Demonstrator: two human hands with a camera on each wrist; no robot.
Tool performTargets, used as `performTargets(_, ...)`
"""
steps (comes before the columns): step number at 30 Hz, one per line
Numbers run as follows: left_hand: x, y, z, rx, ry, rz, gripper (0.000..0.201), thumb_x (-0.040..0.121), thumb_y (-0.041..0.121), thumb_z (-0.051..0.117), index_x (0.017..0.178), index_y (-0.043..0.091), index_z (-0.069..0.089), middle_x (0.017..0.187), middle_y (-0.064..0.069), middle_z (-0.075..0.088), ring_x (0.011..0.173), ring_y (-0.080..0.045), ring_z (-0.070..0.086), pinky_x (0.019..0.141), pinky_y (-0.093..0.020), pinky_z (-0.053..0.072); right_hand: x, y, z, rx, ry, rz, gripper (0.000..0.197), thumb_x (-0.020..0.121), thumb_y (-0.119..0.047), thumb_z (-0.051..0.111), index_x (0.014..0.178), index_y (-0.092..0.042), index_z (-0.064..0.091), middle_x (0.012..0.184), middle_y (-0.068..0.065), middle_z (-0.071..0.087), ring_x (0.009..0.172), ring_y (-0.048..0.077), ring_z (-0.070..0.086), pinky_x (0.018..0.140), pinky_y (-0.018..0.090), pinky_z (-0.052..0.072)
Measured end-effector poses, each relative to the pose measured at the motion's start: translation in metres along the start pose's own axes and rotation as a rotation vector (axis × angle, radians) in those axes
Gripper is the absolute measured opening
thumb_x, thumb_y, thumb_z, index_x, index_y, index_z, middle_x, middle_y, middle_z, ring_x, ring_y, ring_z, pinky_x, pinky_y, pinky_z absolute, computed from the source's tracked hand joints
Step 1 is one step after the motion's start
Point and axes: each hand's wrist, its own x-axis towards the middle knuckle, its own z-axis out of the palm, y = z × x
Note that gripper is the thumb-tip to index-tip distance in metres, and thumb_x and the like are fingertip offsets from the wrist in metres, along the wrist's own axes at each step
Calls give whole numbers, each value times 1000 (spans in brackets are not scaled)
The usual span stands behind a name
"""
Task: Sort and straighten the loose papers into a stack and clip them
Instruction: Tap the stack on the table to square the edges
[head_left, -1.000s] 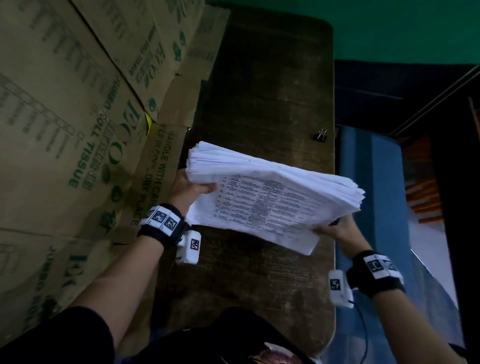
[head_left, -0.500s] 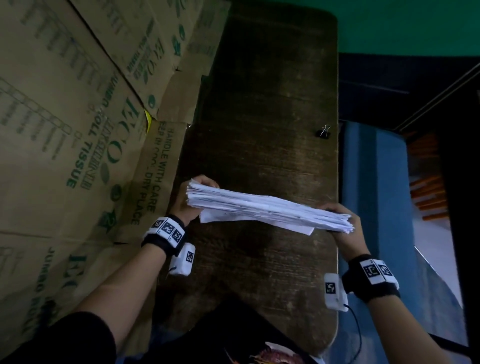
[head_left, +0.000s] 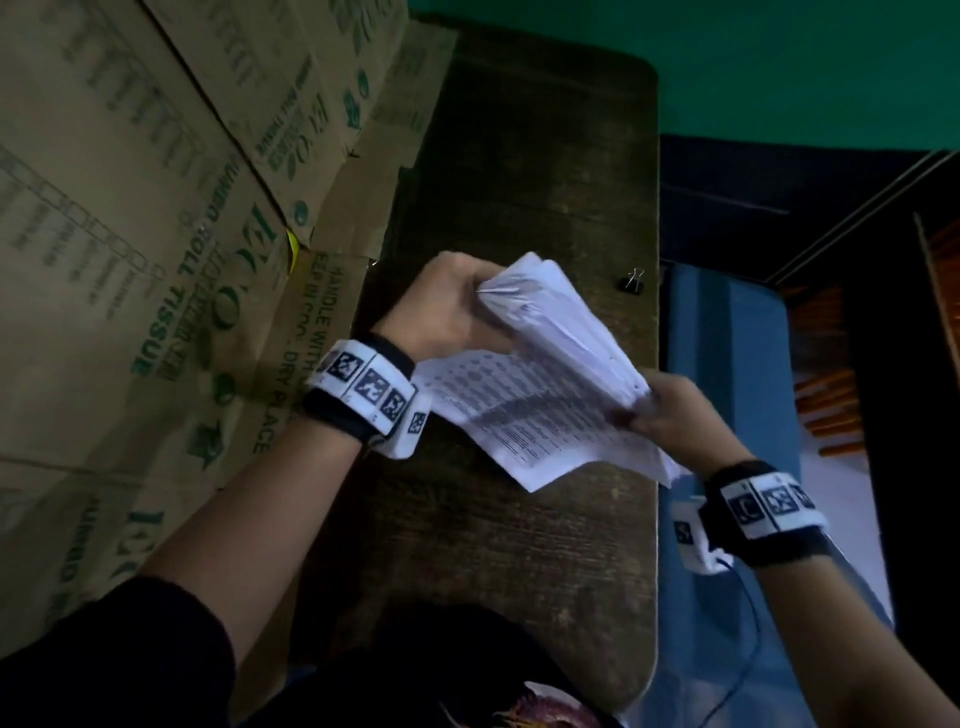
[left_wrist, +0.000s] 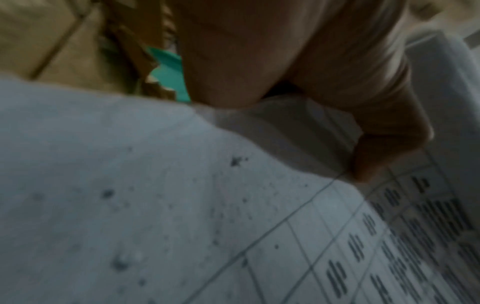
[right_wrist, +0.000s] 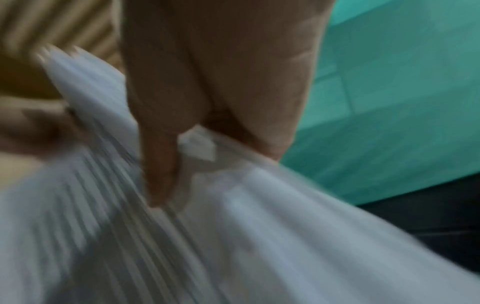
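Observation:
A thick stack of white printed papers (head_left: 550, 364) is held tilted above the dark wooden table (head_left: 519, 156), its top corner raised toward the back. My left hand (head_left: 447, 312) grips the stack's upper left end, thumb over the sheets (left_wrist: 155, 205). My right hand (head_left: 670, 410) grips the lower right end, fingers curled onto the paper edges (right_wrist: 233, 236). One printed sheet hangs lower than the others toward me. A black binder clip (head_left: 632, 280) lies on the table near its right edge, beyond the stack. Both wrist views are blurred.
Flattened cardboard boxes (head_left: 156, 260) with green print lean along the table's left side. A blue surface (head_left: 727, 364) lies right of the table, and a green wall (head_left: 779, 62) stands behind it. Orange sticks (head_left: 831, 405) lie at far right.
The stack was held level and edge-on half a second ago; now it is turned and tilted, left end lifted up and back, right end lowered toward the table's right edge.

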Motion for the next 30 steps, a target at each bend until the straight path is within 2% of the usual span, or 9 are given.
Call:
performTargets(3,11,34,8,291,-82,70,23,58,30,80,65,44,63,57,20,57,62,1,57,60,-24,42,10,-43,-6,188,130,-227,21,76,-7,80,73,-22,66,64,-17,64,61,-9,51,56,19,42)
performTargets(6,9,55,10,463,-88,106,22,68,27,78,88,31,70,70,16,61,72,-7,60,67,-28,44,10,-64,-16,350,177,-327,8,76,-3,79,80,-8,74,72,-9,73,66,-7,55,59,21,48)
performTargets(10,-13,37,-8,623,-165,-84,27,74,20,76,97,32,69,86,11,67,84,-10,62,75,-36,51,-5,-45,-31,395,289,-370,18,79,-8,76,69,-24,75,67,-38,63,66,-17,54,60,11,46)
performTargets(14,-41,9,-10,249,110,-28,23,69,8,82,83,23,73,77,9,72,73,-6,66,69,-30,53,-26,-43,-36,527,347,-332,33,71,-22,63,59,-53,66,56,-40,56,57,-21,49,55,3,38)
performTargets(18,-60,18,21,-256,476,15,34,71,-5,77,88,22,67,84,14,73,81,0,65,76,-19,51,-39,-35,-32,711,446,-360,22,64,-20,64,53,-39,66,56,-32,59,57,-18,48,54,5,39)
performTargets(20,-69,25,35,-375,508,29,33,78,-10,68,95,18,61,91,7,69,89,-4,64,82,-21,50,-45,-28,-27,743,455,-368,7,67,-24,63,64,-25,69,62,-26,65,62,-13,53,58,10,44)
performTargets(22,-78,24,52,-372,503,-17,36,82,-9,61,100,21,55,95,8,63,91,0,61,85,-19,49,-48,-21,-19,730,424,-334,22,68,-27,64,77,-7,69,71,-21,70,69,-7,59,64,14,48)
performTargets(27,-90,-1,76,-324,431,-154,28,88,11,57,108,27,45,102,2,58,99,-13,56,92,-34,44,-43,-2,-6,722,309,-256,37,69,3,71,103,-12,68,96,-4,73,93,12,66,84,29,52)
performTargets(30,-94,-8,70,-321,376,-190,47,83,1,62,112,33,43,108,-1,56,101,-14,57,91,-33,47,-42,9,-16,723,282,-251,48,71,15,67,111,-13,65,106,9,69,99,20,64,89,36,52)
